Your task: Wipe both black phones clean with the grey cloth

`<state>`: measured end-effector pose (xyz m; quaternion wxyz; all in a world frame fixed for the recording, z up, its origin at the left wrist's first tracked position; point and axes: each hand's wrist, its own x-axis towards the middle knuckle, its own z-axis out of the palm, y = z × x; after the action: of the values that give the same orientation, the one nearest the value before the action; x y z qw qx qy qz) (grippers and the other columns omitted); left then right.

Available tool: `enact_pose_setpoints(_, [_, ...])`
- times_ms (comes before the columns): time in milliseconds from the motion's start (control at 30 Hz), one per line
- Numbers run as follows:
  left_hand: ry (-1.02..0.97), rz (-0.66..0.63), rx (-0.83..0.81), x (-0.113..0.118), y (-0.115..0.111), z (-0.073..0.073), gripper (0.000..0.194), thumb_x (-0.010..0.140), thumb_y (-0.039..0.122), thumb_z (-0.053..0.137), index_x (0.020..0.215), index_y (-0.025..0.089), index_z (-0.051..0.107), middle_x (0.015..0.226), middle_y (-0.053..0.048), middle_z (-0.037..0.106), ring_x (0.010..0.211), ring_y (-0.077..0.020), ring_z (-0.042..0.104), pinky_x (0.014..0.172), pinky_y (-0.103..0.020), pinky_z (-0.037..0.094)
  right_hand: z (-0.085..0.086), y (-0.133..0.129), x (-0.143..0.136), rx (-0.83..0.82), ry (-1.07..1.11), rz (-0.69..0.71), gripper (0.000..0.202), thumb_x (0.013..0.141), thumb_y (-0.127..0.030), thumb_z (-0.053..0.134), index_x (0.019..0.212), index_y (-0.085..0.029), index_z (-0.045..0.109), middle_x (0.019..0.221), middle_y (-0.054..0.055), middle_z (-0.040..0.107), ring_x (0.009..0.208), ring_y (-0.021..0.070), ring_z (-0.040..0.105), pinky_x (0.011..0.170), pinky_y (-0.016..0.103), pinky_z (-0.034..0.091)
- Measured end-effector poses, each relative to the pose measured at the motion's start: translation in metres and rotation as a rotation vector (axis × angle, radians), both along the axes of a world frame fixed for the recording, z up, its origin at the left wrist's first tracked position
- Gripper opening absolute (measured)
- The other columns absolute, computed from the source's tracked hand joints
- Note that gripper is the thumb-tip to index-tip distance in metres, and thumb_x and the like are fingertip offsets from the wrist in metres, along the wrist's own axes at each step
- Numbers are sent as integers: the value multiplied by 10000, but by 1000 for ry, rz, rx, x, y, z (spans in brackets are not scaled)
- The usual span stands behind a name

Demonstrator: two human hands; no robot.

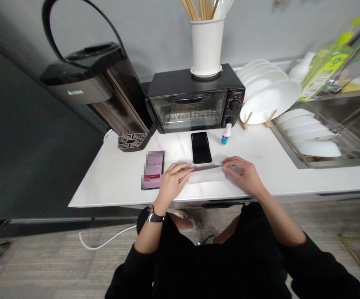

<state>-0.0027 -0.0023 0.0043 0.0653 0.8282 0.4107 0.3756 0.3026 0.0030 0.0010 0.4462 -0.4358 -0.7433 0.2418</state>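
Note:
A thin whitish sheet (207, 175), folded into a long strip, is stretched low over the counter's front part; whether it is paper or cloth I cannot tell. My left hand (172, 180) pinches its left end between thumb and fingers. At the opposite end, my right hand (242, 174) grips it in a similar pinch. Just behind the strip lies a black phone (201, 148) with a dark screen. A second phone (153, 170), its screen lit, rests left of my left hand. The small white spray bottle (226, 135) with a blue label stands upright behind my right hand.
On the white counter (105, 182) stand a tall dark drink dispenser (114, 91) and a black toaster oven (195, 104). A white cup (207, 45) of chopsticks tops the oven. White plates (270, 99) fill a rack beside the sink (354, 153), which holds bowls (310, 133).

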Motion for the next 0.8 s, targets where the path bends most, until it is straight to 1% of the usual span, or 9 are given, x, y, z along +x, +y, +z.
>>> enact_pose_setpoints(133, [-3,-51,-8,-7,-25,3,228,1023,196,655,1204,261,777,1229,-54,772,1085,-219,698,926,-407,606,3,-29,3,-26,-19,107,99,1013,-315,656,1011,-258,737,1166,80,751,1091,240,721,989,420,577])
enact_pose_setpoints(233, [101,-69,-32,-16,-53,1,261,1016,190,657,1236,282,762,1288,-48,756,1148,-238,681,982,-437,602,1,-58,9,-38,-141,187,102,1028,-283,628,1010,-269,727,1235,80,736,1141,239,704,985,415,585])
enact_pose_setpoints(300, [148,-72,-66,-20,-68,0,308,1003,259,693,1306,297,729,1326,-49,743,1211,-260,665,1042,-471,587,-1,-71,13,-42,-208,214,83,1021,-296,651,1054,-276,725,1277,81,727,1185,246,690,1007,422,585])
enact_pose_setpoints(367, [168,-60,-114,-22,-75,1,444,986,370,719,1421,304,655,1393,-63,710,1287,-281,638,1104,-501,559,-3,-75,13,-39,-234,214,161,1014,-322,673,1164,-279,712,1311,88,718,1238,255,671,1045,436,578])
enact_pose_setpoints(467, [213,-56,-174,-15,-69,5,541,1039,421,624,1557,303,519,1535,-78,613,1416,-281,563,1201,-525,481,-5,-66,4,2,-259,155,294,1047,-330,614,1332,-280,664,1375,99,700,1309,261,645,1114,474,550])
enact_pose_setpoints(567, [313,-83,-202,-4,-52,9,602,1054,465,580,1614,293,436,1634,-93,510,1508,-293,479,1279,-581,360,-9,-51,-9,62,-368,123,408,1064,-345,575,1466,-283,595,1520,109,622,1416,293,581,1215,584,448])
enact_pose_setpoints(667, [411,-81,-226,0,-37,10,679,1007,560,625,1607,298,446,1667,-105,464,1540,-317,439,1304,-636,267,-11,-44,-14,66,-489,149,534,1057,-369,587,1575,-281,494,1618,123,527,1504,317,492,1251,649,368])
enact_pose_setpoints(733, [436,-87,-234,-2,-33,11,683,991,576,642,1594,307,465,1672,-102,457,1548,-317,429,1308,-636,250,-9,-43,-11,43,-508,166,561,1052,-376,594,1593,-289,473,1633,124,508,1522,313,469,1255,648,357])
enact_pose_setpoints(800, [429,-89,-233,-3,-31,11,721,986,581,648,1614,298,434,1675,-113,449,1554,-312,421,1313,-620,246,-6,-42,-9,19,-492,173,556,1056,-387,586,1594,-305,471,1639,116,502,1536,307,450,1261,642,348])
